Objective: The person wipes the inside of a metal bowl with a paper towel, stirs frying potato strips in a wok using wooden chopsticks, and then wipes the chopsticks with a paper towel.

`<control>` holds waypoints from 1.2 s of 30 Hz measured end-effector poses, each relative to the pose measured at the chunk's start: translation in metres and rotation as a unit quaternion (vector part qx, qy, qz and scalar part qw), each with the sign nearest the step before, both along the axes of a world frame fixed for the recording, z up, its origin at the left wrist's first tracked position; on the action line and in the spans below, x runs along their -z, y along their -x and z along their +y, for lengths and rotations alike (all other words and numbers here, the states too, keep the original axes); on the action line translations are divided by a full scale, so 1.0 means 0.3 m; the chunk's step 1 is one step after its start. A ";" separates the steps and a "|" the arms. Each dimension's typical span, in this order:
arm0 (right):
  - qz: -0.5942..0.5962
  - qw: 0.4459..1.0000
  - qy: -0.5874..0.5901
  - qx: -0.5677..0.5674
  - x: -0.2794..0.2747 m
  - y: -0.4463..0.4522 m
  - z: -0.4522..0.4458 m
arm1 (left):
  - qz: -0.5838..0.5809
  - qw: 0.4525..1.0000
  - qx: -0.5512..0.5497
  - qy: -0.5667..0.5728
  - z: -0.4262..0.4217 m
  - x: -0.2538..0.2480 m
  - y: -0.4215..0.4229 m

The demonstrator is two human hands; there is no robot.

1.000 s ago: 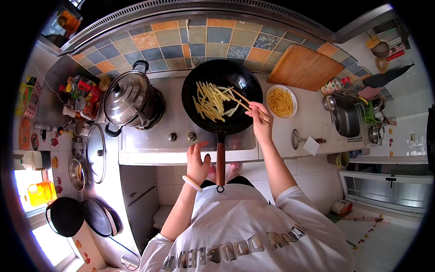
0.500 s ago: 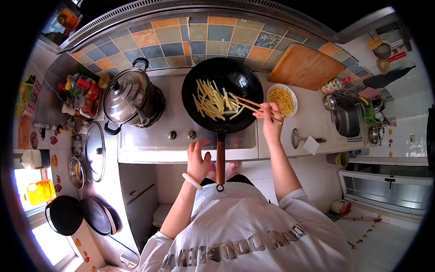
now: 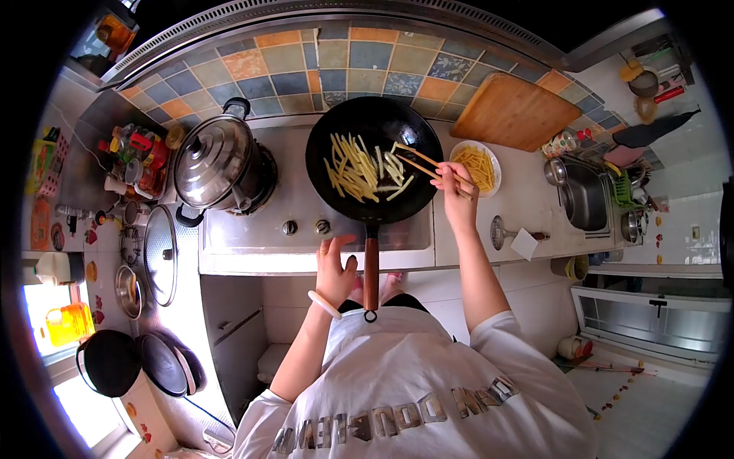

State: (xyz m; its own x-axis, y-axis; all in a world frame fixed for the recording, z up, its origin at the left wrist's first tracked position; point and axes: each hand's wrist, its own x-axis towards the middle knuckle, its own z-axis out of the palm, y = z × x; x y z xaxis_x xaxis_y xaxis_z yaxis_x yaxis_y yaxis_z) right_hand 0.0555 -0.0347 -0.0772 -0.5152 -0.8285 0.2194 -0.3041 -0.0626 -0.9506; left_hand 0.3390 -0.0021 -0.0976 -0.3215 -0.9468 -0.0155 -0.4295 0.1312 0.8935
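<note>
Wok [image 3: 405, 126] hides stovetop [image 3: 256, 233] beneath; feet [image 3: 391, 286] partly hidden.

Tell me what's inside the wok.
Pale strips lie in the wok, mostly left of centre; the chopsticks reach in from the right. Whatever lies beneath the strips is hidden.

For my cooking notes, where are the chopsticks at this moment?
In the head view, the chopsticks are in the right hand, tips over the right half of the wok, near the pale strips.
</note>
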 end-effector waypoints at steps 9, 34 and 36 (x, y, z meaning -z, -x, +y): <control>0.028 0.999 -0.030 0.003 0.033 0.006 0.046 | -0.007 1.000 0.004 -0.017 -0.007 -0.012 -0.001; -0.033 0.998 -0.057 0.018 -0.070 0.058 0.128 | -0.009 1.000 0.014 0.018 -0.009 0.013 0.020; -0.036 0.996 -0.086 0.006 -0.079 0.066 0.139 | -0.008 1.000 0.013 0.019 -0.005 0.019 0.023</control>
